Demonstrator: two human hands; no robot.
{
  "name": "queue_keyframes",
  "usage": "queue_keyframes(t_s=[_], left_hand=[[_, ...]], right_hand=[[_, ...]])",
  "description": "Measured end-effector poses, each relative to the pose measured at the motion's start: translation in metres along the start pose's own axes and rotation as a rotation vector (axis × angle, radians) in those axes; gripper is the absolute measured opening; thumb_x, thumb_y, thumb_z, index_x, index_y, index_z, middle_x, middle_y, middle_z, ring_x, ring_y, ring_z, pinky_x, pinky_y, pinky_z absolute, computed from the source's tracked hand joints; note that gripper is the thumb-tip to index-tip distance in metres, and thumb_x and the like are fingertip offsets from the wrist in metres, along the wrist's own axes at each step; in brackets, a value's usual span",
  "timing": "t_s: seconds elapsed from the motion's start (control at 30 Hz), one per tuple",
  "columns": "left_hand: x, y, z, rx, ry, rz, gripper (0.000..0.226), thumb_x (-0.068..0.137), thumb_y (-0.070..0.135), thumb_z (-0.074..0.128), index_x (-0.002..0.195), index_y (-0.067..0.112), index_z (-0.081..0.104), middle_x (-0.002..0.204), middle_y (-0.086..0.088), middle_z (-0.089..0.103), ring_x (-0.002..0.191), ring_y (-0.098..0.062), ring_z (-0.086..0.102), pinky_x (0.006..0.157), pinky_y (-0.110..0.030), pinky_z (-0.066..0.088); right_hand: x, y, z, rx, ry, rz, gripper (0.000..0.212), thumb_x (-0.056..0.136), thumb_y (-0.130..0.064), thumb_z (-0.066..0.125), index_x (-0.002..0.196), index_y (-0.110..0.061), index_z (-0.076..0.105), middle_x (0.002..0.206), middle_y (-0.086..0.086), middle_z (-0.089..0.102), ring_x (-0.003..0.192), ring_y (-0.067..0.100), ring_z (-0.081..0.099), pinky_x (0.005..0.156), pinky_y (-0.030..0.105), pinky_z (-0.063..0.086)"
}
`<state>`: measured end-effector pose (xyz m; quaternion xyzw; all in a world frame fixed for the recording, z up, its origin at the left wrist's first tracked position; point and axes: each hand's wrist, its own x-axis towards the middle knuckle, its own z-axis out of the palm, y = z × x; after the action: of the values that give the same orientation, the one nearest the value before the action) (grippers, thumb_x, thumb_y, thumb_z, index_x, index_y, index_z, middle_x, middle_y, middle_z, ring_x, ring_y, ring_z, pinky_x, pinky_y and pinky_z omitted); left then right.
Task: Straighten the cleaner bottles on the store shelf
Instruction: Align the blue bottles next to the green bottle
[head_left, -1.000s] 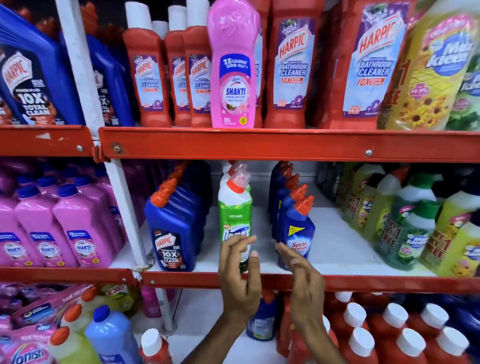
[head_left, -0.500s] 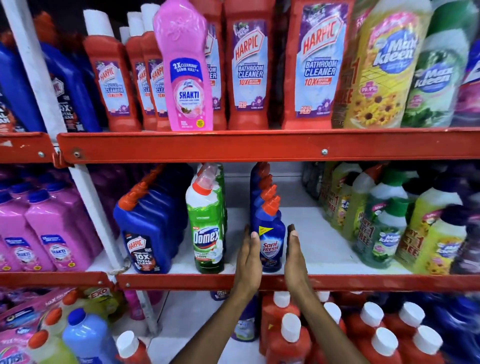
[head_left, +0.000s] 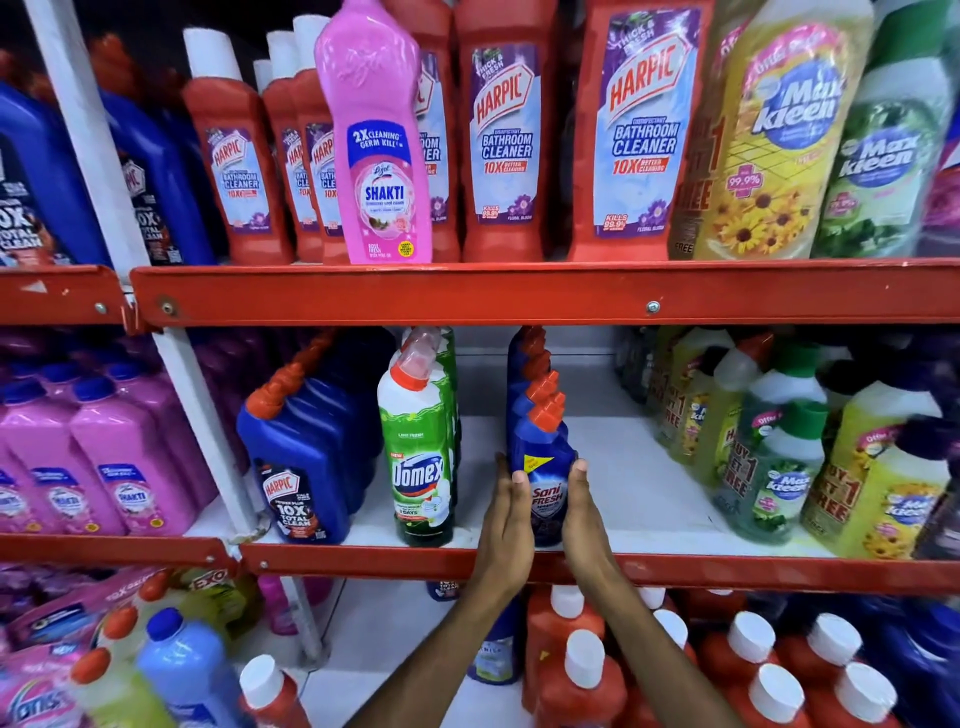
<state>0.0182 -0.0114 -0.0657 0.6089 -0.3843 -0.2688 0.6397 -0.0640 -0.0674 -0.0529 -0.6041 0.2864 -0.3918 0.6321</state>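
Note:
A row of blue Sani Fresh bottles with orange caps runs back on the middle shelf (head_left: 649, 499). The front Sani Fresh bottle (head_left: 545, 467) stands upright near the shelf's front lip. My left hand (head_left: 506, 525) presses flat against its left side and my right hand (head_left: 584, 514) against its right side, clamping it between the palms. Left of it stands a green Domex bottle (head_left: 421, 467) with a red cap, then a row of blue Harpic bottles (head_left: 301, 467). A pink Shakti bottle (head_left: 382, 156) stands among red Harpic bottles (head_left: 506, 140) on the top shelf.
Yellow and green Max Kleen bottles (head_left: 779, 457) fill the right of the middle shelf, pink Shakti bottles (head_left: 104, 467) the left bay. A white upright post (head_left: 202, 415) divides the bays. Red bottles with white caps (head_left: 753, 660) crowd the bottom shelf under my arms.
Both hands moved forward from the shelf lip, where they hung apart with spread fingers, and closed flat on the two sides of the front Sani Fresh bottle.

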Motion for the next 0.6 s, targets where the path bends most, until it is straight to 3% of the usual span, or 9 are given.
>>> queue_keyframes(t_s=[0.13, 0.2, 0.27, 0.33, 0.43, 0.53, 0.6], left_hand=[[-0.003, 0.005, -0.002, 0.033, -0.008, -0.004, 0.110, 0.074, 0.095, 0.033, 0.160, 0.027, 0.024, 0.167, 0.001, 0.033, 0.149, -0.010, 0.040, 0.124, -0.038, 0.036], [-0.011, 0.010, -0.006, 0.061, -0.010, 0.044, 0.083, 0.093, 0.072, 0.037, 0.161, 0.028, 0.020, 0.166, 0.009, 0.027, 0.143, 0.004, 0.039, 0.116, -0.016, 0.038], [-0.022, 0.010, -0.018, 0.125, 0.000, 0.121, 0.066, 0.104, 0.053, 0.040, 0.160, 0.030, 0.016, 0.166, 0.015, 0.022, 0.145, 0.010, 0.031, 0.112, -0.006, 0.032], [-0.037, 0.006, -0.036, 0.204, -0.023, 0.224, 0.069, 0.100, 0.054, 0.045, 0.160, 0.032, 0.020, 0.168, 0.016, 0.022, 0.152, 0.004, 0.025, 0.119, -0.017, 0.029], [-0.056, 0.004, -0.073, 0.172, 0.005, 0.320, 0.058, 0.099, 0.036, 0.054, 0.154, 0.024, 0.039, 0.160, 0.009, 0.045, 0.146, -0.002, 0.043, 0.117, -0.023, 0.040], [-0.069, 0.012, -0.114, 0.143, 0.240, 0.415, 0.037, 0.098, 0.029, 0.057, 0.133, 0.022, 0.066, 0.131, 0.008, 0.073, 0.122, -0.010, 0.068, 0.100, -0.026, 0.056], [-0.071, 0.014, -0.143, 0.150, 0.424, 0.472, 0.031, 0.096, 0.032, 0.055, 0.120, 0.024, 0.072, 0.118, 0.007, 0.078, 0.112, -0.015, 0.073, 0.095, -0.027, 0.057]], right_hand=[[-0.003, -0.002, 0.002, -0.007, 0.053, 0.000, 0.073, 0.089, -0.069, 0.020, 0.139, -0.027, 0.052, 0.132, 0.004, 0.066, 0.113, 0.006, 0.067, 0.086, 0.015, 0.054], [-0.011, -0.006, 0.003, -0.001, 0.133, -0.040, 0.072, 0.096, -0.065, 0.021, 0.153, -0.024, 0.036, 0.154, -0.002, 0.046, 0.132, 0.005, 0.052, 0.090, 0.004, 0.047], [-0.025, -0.012, 0.007, 0.015, 0.305, -0.145, 0.056, 0.106, -0.043, 0.023, 0.156, -0.018, 0.029, 0.154, -0.012, 0.032, 0.138, 0.001, 0.034, 0.083, -0.010, 0.035], [-0.042, -0.014, 0.012, 0.020, 0.475, -0.324, 0.051, 0.104, -0.038, 0.029, 0.148, -0.016, 0.044, 0.150, -0.008, 0.045, 0.135, 0.005, 0.044, 0.089, -0.003, 0.037], [-0.061, -0.009, 0.031, 0.012, 0.618, -0.524, 0.045, 0.095, -0.036, 0.035, 0.120, -0.010, 0.060, 0.117, 0.000, 0.067, 0.110, 0.004, 0.061, 0.092, 0.014, 0.046], [-0.073, -0.005, 0.065, -0.017, 0.549, -0.584, 0.032, 0.093, -0.027, 0.036, 0.104, -0.013, 0.063, 0.101, 0.002, 0.067, 0.098, 0.004, 0.063, 0.086, 0.017, 0.048], [-0.080, -0.004, 0.093, -0.048, 0.412, -0.608, 0.031, 0.094, -0.027, 0.035, 0.099, -0.018, 0.065, 0.101, 0.004, 0.068, 0.100, 0.009, 0.063, 0.087, 0.019, 0.047]])
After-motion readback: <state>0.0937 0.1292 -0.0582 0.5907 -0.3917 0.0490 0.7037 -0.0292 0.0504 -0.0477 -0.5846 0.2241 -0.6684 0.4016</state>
